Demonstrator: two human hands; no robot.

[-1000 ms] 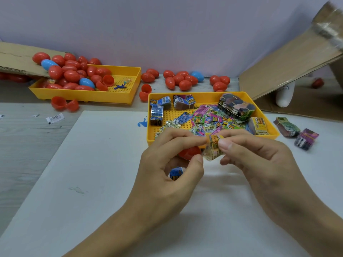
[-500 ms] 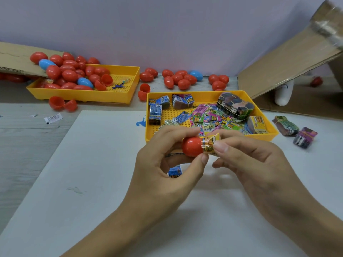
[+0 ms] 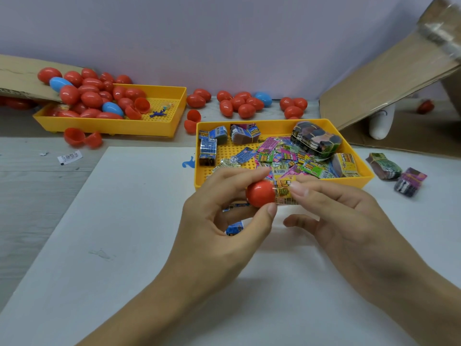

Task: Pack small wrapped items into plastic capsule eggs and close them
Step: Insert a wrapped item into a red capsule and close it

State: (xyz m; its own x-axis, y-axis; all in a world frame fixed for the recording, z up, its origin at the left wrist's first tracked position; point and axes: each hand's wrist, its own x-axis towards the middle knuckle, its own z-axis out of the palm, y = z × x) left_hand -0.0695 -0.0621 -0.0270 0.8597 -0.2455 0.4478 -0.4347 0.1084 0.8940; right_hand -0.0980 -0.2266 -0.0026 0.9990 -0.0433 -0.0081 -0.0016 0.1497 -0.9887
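a person's two hands meet over a white sheet on the desk (image 3: 30,186), just in front of a yellow tray of wrapped items (image 3: 282,183). the left hand (image 3: 219,221) grips a red egg half (image 3: 260,193), thumb under it and forefinger over it. the right hand (image 3: 349,221) pinches a small wrapped item (image 3: 285,192) in a clear printed packet, its fingers (image 3: 298,189) curled on the end that sticks out, while the other end sits in the mouth of the half.

to do this step well, it seems best to keep the half steady with its mouth facing the packet, fold the loose plastic corners inward and press the packet fully below the rim, since anything left on the rim would likely stop the lid snapping shut. a matching half is then needed; none is plainly held, though a bit of blue packet shows behind the left palm.

counts: two yellow trays, the second (image 3: 174,126) at the back left heaped with eggs. three blue eggs are visible, two in that heap and one (image 3: 263,98) in the loose row by the wall. red eggs are too piled to count, likewise the packets. two bundles lie on the desk right of the near tray.
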